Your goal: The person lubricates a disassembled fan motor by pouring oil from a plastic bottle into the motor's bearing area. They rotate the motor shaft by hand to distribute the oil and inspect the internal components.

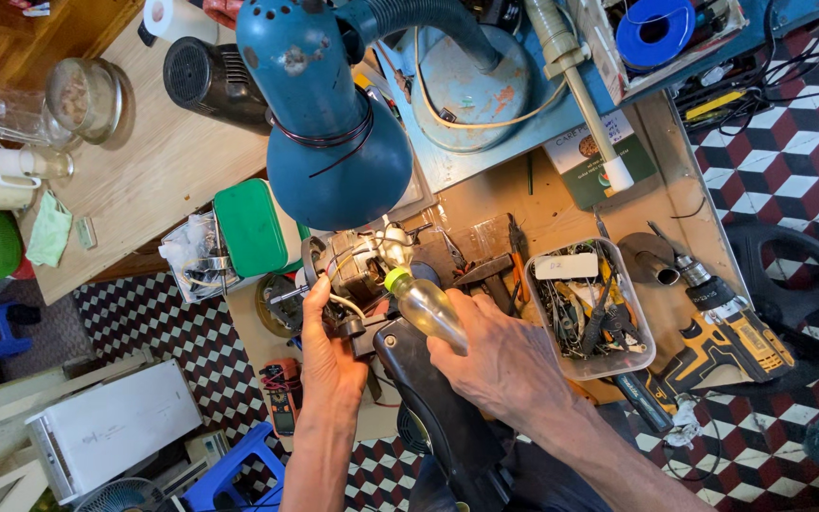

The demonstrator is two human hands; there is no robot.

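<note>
Left hand [330,356] raised, fingers curled in grip; right hand [500,365] clenched, knuckles up.

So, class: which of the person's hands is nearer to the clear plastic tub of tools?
Right. The right hand, holding a small squeeze bottle, lies just beside the clear plastic tub. The left hand grips the electric motor, farther away.

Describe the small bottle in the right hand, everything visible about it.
The small bottle is clear, soft-looking plastic with a yellow-green cap at its tip, holding a pale yellowish liquid. It lies tilted, cap up and to the left, aimed at the electric motor that the left hand grips. The right hand wraps its lower end, hiding the base. Whether the cap touches the motor cannot be told. It sits under the blue lamp shade.
</note>
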